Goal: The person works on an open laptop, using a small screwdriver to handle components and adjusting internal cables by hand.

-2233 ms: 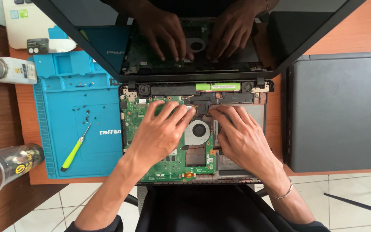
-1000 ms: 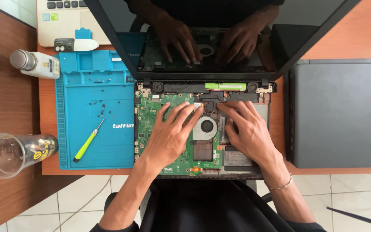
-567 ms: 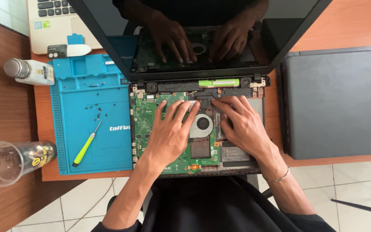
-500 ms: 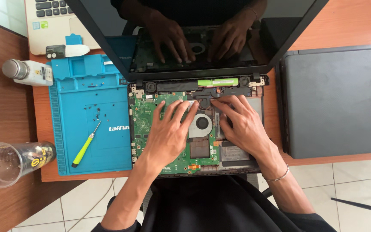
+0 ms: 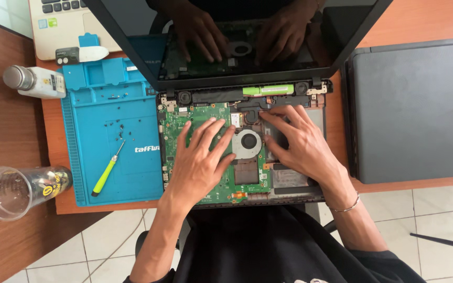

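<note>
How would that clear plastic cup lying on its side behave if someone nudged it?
The clear cup lies on its side on the wooden table, so it would probably roll. It looks thin-walled and empty, likely light. Near the table's edge, it might drop off.

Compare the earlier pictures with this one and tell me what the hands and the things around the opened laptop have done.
Hardly anything moved. Both hands stay flat on the open laptop base: the left hand on the green board, the right hand beside the fan; the fingers only shifted slightly. Nothing was picked up or let go. The screwdriver, blue mat, bottle and glass lie unchanged; only the camera drifted.
</note>
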